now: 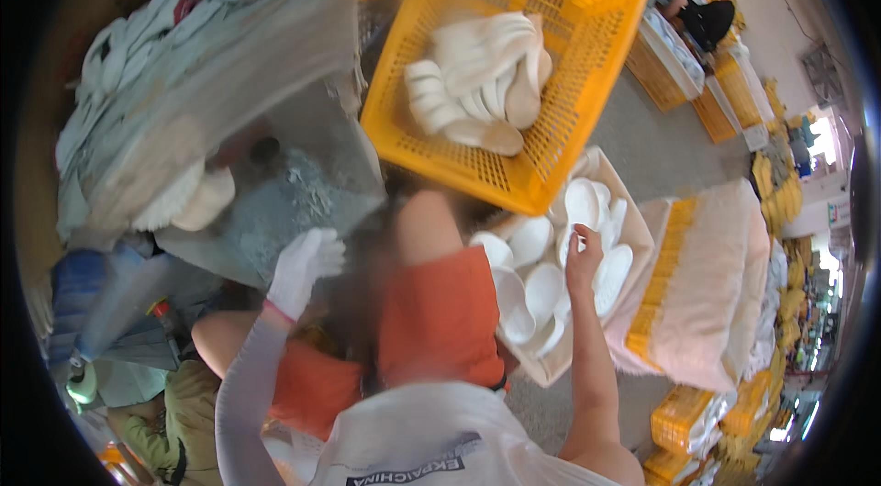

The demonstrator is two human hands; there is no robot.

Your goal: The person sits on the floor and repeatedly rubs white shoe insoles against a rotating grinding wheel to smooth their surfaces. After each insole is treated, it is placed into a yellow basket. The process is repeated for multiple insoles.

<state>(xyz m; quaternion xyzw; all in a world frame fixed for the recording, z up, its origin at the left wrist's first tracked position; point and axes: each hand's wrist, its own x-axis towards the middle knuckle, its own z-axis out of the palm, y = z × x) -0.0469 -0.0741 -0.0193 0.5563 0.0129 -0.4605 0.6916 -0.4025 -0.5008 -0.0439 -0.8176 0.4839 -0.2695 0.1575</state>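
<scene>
At three o'clock, my right hand [585, 256] pinches one white sole [581, 201], long axis toward twelve, among roughly ten in one cream bin [635, 222]; at eight, my gloved left hand [306, 268] extends, unclenched.

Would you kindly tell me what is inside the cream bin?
White rounded pieces lie heaped in the cream bin, the right hand among them; whatever lies beneath is covered.

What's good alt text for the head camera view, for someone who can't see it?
A seated person touches a white, sole-shaped piece with the bare right hand, over a pale bin of similar pieces. The white-gloved left hand is open near a grey surface; a yellow crate ahead holds more pieces.
</scene>
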